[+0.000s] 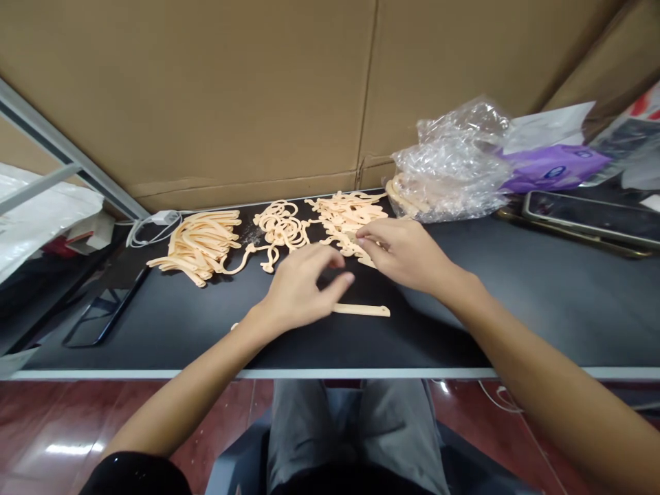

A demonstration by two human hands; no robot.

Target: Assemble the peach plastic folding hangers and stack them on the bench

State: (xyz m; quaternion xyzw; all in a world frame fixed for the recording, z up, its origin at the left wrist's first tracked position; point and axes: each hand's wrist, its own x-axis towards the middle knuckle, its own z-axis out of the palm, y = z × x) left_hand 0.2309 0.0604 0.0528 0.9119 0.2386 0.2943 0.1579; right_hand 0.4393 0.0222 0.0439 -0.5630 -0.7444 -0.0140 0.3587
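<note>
My left hand [308, 285] hovers over the dark table, thumb and fingers apart in a loose curve, with nothing visible between them. Below it lies a long peach-coloured strip [362, 310] with a small hole near its right end; the hand and wrist cover most of the strip. My right hand [407, 251] reaches to the front of a pile of small peach pieces [346, 212]. Its thumb and fingertips are pinched together there; what they hold is too small to make out.
Peach strips [199, 244] lie bundled at left, beside a tangle of linked, curled pieces [281, 225]. A clear plastic bag [454, 168], a purple packet [557, 167] and a phone [592, 216] are at right. Another phone [106, 309] and a white charger cable [155, 223] are at left. Cardboard [247, 96] stands behind.
</note>
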